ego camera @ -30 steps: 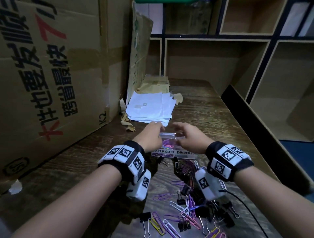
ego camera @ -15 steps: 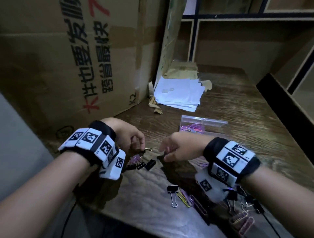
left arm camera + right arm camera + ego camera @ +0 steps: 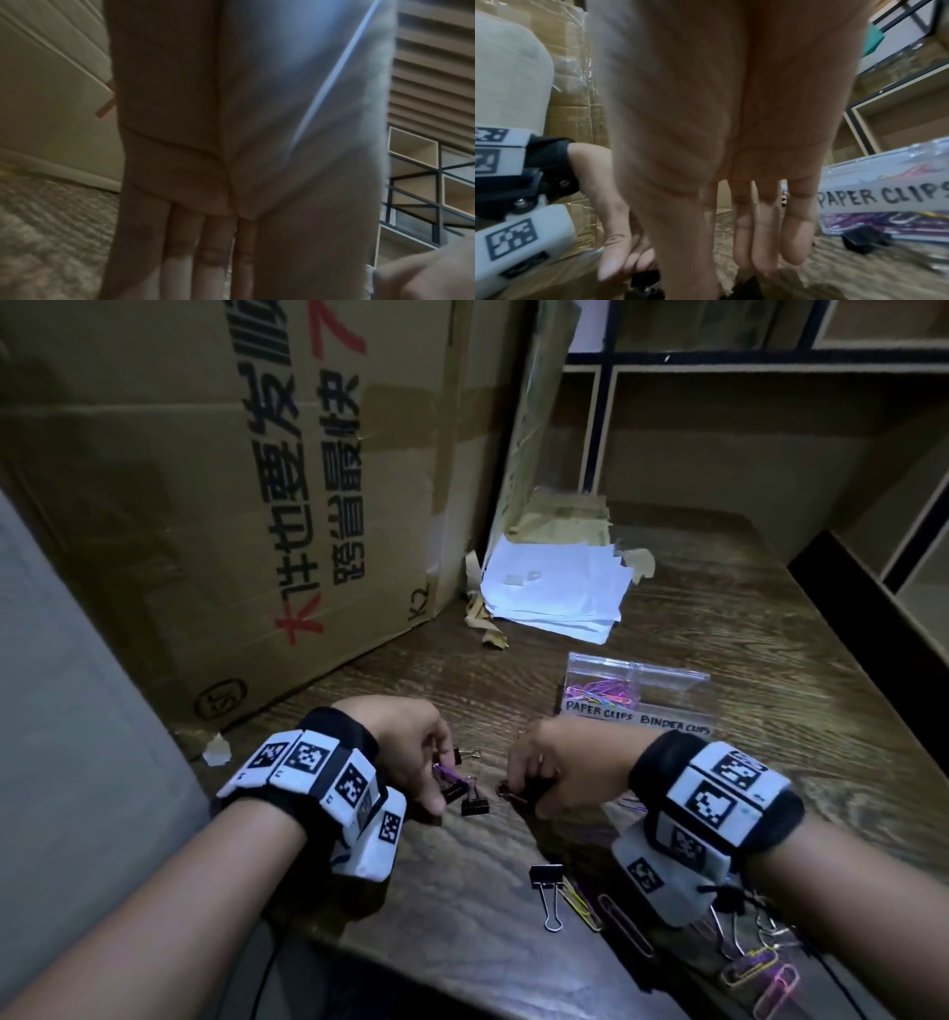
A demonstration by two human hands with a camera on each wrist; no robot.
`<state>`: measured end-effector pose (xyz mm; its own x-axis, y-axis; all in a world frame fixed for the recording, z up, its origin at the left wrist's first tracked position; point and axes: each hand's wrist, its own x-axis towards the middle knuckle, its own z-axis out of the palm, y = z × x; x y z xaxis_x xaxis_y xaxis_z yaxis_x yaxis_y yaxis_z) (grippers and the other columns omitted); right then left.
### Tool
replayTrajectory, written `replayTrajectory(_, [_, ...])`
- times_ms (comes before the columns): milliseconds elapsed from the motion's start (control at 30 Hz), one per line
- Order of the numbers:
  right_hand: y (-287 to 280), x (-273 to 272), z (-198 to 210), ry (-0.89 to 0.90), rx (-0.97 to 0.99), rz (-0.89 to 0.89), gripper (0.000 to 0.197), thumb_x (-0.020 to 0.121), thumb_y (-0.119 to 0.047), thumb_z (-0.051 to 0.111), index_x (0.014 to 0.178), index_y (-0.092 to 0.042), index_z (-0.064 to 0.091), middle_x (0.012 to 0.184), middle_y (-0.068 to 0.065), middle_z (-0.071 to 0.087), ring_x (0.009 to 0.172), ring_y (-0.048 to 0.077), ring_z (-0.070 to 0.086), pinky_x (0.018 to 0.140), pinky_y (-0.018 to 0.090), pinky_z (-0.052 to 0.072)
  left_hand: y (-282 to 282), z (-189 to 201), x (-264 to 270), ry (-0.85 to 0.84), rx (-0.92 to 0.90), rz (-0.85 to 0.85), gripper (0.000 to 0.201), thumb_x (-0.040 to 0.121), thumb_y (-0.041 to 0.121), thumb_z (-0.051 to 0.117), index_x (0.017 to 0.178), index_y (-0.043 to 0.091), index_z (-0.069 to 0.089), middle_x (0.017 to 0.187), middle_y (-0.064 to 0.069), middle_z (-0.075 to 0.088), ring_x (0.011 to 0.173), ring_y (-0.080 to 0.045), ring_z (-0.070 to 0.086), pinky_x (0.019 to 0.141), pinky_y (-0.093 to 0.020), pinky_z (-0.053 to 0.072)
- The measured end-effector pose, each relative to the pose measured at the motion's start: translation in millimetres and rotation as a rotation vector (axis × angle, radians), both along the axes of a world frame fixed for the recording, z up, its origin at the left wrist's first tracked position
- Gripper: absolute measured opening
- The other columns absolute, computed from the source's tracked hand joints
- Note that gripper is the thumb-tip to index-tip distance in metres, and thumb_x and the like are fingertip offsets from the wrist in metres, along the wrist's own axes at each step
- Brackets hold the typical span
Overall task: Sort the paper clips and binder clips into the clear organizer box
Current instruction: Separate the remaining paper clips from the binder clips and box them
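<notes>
Two hands low over dark wood table [image 3: 719, 629]: left hand [image 3: 411, 752] pinches binder clip [image 3: 452, 788], right hand [image 3: 560, 773] grip unclear.

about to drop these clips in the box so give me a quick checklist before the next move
1. Organizer box open on top: cannot tell.
2. Labels readable, paper clips left, binder clips right: ok.
3. Binder clips compartment has room: ok, looks empty.
4. Left hand grips clips: ok, purple and black ones show at its fingers.
5. Right hand grips a clip: ok, though mostly hidden.
6. Loose binder clip between the hands: not ok, left on the table.
</notes>
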<state>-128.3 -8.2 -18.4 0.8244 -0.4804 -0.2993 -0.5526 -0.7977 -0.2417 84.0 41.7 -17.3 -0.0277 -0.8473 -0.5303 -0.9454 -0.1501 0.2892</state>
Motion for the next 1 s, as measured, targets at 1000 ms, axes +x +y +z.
replayTrajectory(1000, [-4.5,-88.9,-24.1,0.068,-0.153,-0.434,0.030,0.080,-0.038,0.071,0.084,-0.009,0.070,0.085,0.011,0.069,0.077,0.027,0.064,0.072,0.036,0.057,-18.9,-5.3,-121.8,0.164,-0.083,-0.214,0.015,0.095,0.007,0.043,0.104,0.011,0.055,0.086,-0.003,0.056,0.067,-0.013,0.046,0.049,-0.018,0.036])
